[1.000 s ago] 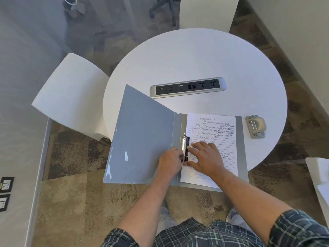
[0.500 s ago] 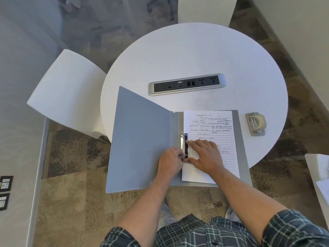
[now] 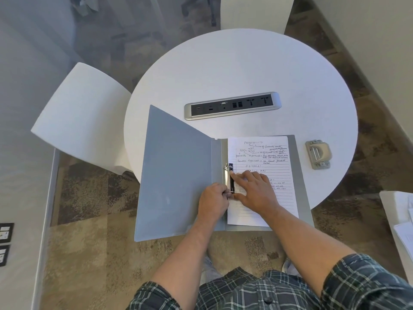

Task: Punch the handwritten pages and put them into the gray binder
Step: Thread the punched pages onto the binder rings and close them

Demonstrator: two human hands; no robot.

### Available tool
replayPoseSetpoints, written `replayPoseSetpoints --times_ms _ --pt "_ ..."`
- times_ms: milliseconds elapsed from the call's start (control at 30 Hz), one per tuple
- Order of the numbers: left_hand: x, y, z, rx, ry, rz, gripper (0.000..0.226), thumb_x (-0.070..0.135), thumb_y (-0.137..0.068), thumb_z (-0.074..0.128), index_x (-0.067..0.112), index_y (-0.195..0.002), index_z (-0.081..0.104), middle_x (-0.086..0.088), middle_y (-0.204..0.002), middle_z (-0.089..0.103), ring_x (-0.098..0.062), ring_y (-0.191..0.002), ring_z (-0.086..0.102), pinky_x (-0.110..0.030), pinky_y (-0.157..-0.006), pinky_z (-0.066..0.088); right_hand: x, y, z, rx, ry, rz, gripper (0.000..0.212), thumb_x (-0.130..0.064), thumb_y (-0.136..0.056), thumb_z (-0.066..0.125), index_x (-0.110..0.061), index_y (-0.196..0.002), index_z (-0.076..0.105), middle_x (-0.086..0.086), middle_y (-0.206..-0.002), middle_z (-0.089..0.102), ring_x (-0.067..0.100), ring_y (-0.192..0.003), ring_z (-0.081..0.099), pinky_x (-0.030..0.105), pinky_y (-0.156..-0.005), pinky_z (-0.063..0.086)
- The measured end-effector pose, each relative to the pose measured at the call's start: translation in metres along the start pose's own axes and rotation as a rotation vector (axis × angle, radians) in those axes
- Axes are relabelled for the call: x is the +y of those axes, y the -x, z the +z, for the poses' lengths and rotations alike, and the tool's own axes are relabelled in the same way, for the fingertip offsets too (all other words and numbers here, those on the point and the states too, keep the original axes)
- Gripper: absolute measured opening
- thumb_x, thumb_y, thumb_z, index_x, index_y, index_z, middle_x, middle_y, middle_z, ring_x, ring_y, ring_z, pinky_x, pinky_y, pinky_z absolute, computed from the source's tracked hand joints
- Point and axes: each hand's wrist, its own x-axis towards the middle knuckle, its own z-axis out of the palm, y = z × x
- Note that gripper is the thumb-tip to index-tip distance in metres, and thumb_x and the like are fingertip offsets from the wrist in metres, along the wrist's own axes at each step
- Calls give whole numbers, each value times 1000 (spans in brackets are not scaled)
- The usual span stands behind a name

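The gray binder [image 3: 176, 173] lies open at the near edge of the round white table [image 3: 241, 70], its front cover flapping out to the left past the rim. The handwritten pages [image 3: 263, 153] lie on its right half, left margin at the metal ring clip [image 3: 228, 175]. My left hand [image 3: 213, 203] is curled around the clip's near end, fingers pinching the lower ring. My right hand [image 3: 254, 189] rests flat on the pages, fingers spread, with the index fingertip touching the clip. Whether the rings pass through the paper is hidden.
A beige hole punch [image 3: 317, 154] sits on the table to the right of the binder. A silver socket strip [image 3: 232, 105] is set into the table's middle. White chairs [image 3: 80, 117] stand at left and far side; more papers [image 3: 402, 224] lie at right.
My right hand's fingers have crept up along the clip, and the pages sit squarer in the binder. My left hand stays at the clip's near end.
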Motion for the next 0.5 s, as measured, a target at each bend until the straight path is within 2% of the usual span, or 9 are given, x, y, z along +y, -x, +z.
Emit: replayPoseSetpoints --times_ms 100,200,333,500 --pt "1 -2 -3 -5 -24 -4 12 11 -92 65 12 -82 72 -1 -87 68 -16 -74 59 -28 -67 49 -1 1 0 -12 9 4 76 -70 -88 39 -30 -152 50 -2 -127 65 26 -112 62 47 -98 47" --pt "3 0 -2 1 -17 -41 12 15 -92 65 15 -83 73 0 -88 70 -18 -76 63 -32 -68 53 -1 0 -2 -38 6 8 78 -70 -88 48 -29 -155 45 -1 -130 62 26 -118 59 47 -102 44" --pt "10 3 -2 -10 -47 -50 13 17 -92 64 16 -81 72 0 -84 72 -19 -75 65 -35 -67 55 2 -7 -12 -168 16 0 85 -68 -91 57 -28 -161 30 -1 -139 53 24 -129 49 44 -110 36" --pt "17 6 -4 -23 -65 -69 12 16 -93 66 15 -86 75 -2 -87 74 -21 -78 68 -32 -66 54 5 -8 -20 -186 18 -25 83 -65 -91 60 -28 -160 33 -4 -140 54 20 -130 50 39 -110 37"
